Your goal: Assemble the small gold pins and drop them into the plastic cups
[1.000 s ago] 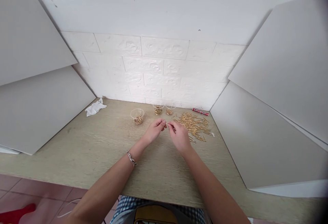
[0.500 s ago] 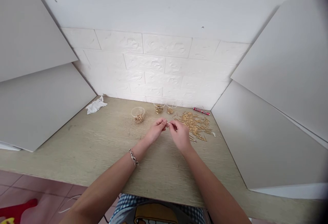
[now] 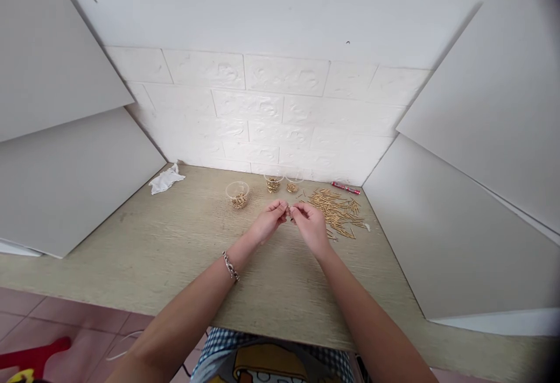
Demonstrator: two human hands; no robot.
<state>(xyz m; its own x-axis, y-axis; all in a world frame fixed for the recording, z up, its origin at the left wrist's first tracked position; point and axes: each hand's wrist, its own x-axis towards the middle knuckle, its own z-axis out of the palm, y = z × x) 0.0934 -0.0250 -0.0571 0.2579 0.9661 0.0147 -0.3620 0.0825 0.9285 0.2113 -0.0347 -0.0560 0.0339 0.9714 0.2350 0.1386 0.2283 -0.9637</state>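
Observation:
My left hand (image 3: 270, 220) and my right hand (image 3: 311, 226) meet fingertip to fingertip above the middle of the table. Both are closed in a pinch, and what lies between the fingers is too small to name. Just right of my right hand spreads a pile of thin gold-coloured metal pins (image 3: 336, 211). Beyond my left hand stands a clear plastic cup (image 3: 237, 195) with small gold-coloured pieces in it. Two more clear cups hold similar pieces: one cup (image 3: 273, 183) behind my fingers, another cup (image 3: 293, 184) beside it.
A red marker-like tube (image 3: 345, 188) lies by the wall behind the pins. Crumpled white tissue (image 3: 167, 179) rests at the back left. Grey panels, one left (image 3: 79, 173) and one right (image 3: 459, 237), flank the wooden table (image 3: 175, 243). A white brick-pattern wall (image 3: 245, 108) closes the back.
My fingertips have come slightly closer together, and the small light bit seen between them is now mostly hidden. The whole view has shifted a little; cups and pins stay in place.

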